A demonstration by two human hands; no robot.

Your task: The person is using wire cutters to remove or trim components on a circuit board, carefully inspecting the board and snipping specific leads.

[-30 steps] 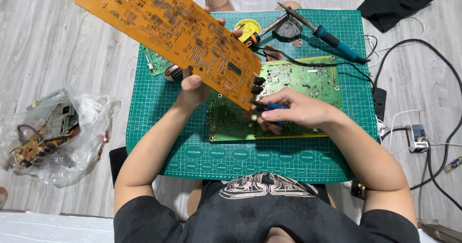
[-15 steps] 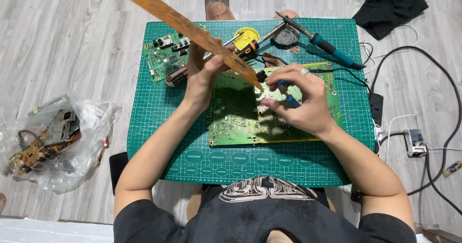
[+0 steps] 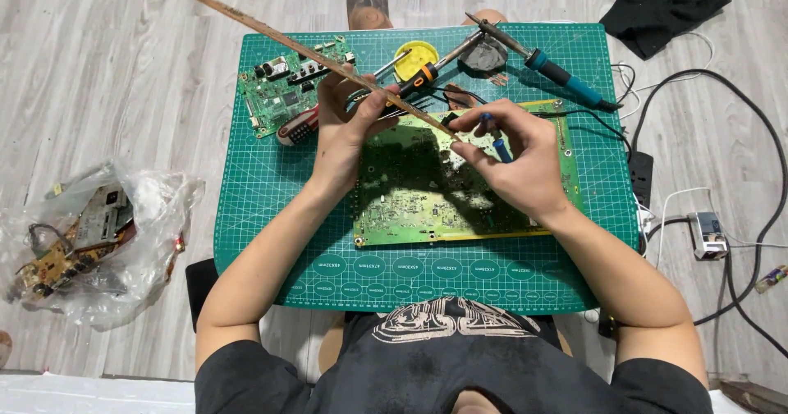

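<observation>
Orange-brown circuit board (image 3: 316,53) is held edge-on above the green cutting mat (image 3: 263,217), gripped mid-length by the left hand (image 3: 341,127). Right hand (image 3: 517,164) is closed on a blue-handled tool (image 3: 495,135) at its lower end. Judged light, stiff, brittle; best held by the bare edges.

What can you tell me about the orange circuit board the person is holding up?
The orange circuit board is seen almost edge-on, so it looks like a long thin brownish-orange strip. It slants from the upper left, out over the wooden floor, down to the right above the green board lying on the cutting mat. The left hand grips it near the middle; the right hand, holding a small blue tool, meets its lower end. Its faces and components are hidden.
</observation>
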